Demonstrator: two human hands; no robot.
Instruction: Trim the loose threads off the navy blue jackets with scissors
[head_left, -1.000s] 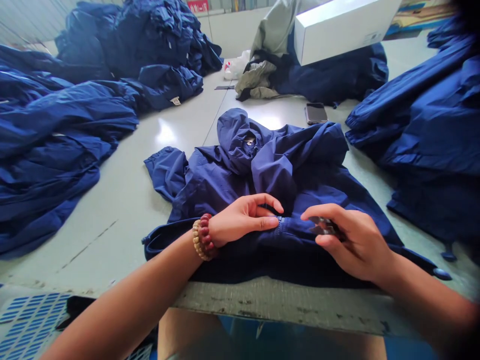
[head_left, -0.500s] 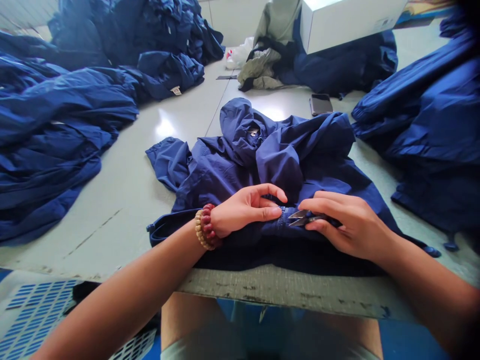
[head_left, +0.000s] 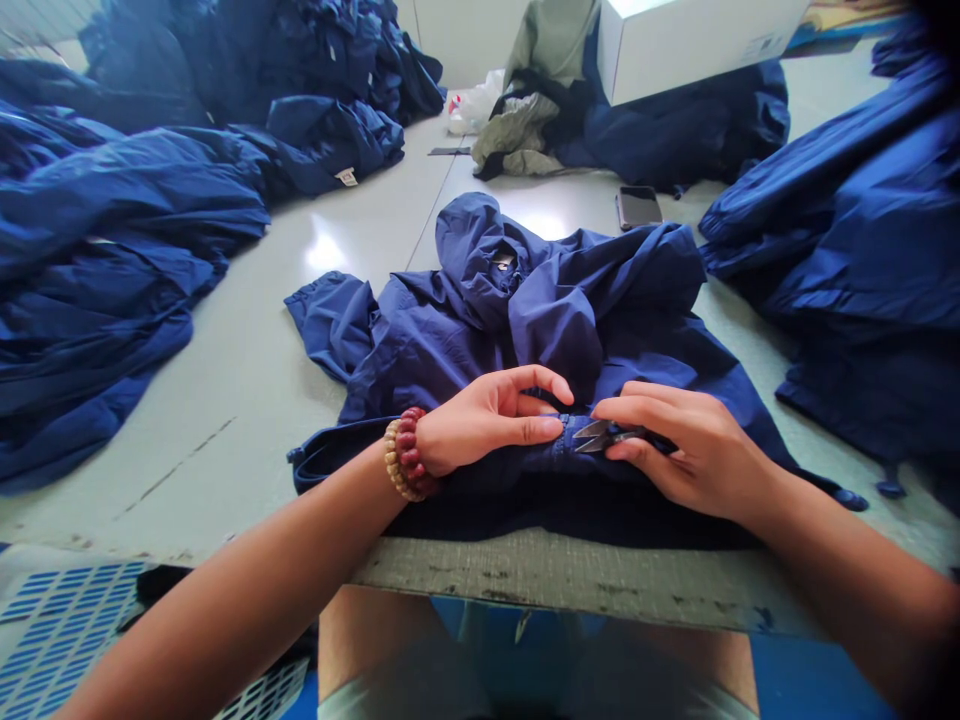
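Observation:
A navy hooded nylon jacket (head_left: 525, 320) lies bunched on the table, its hood at the far side and a sleeve out to the left. My left hand (head_left: 491, 420), with a red and tan bead bracelet (head_left: 401, 455) on its wrist, pinches a fold of the jacket's hem near a stitched seam. My right hand (head_left: 675, 450) grips a pair of small steel thread snips (head_left: 600, 436). Their blades point left, right at the seam and close to my left fingertips. The snips' handle is mostly hidden in my fingers.
Heaps of navy jackets (head_left: 112, 220) fill the table's left side, with more (head_left: 840, 250) on the right. Far back are a phone (head_left: 639, 207), a white box (head_left: 697, 40) and a grey-green garment (head_left: 529, 130). The table's worn front edge (head_left: 570, 580) runs just below the jacket.
The snips have come into clear view, and my right hand has moved left, bringing their blades to the seam by my left fingers. The whole view has shifted slightly.

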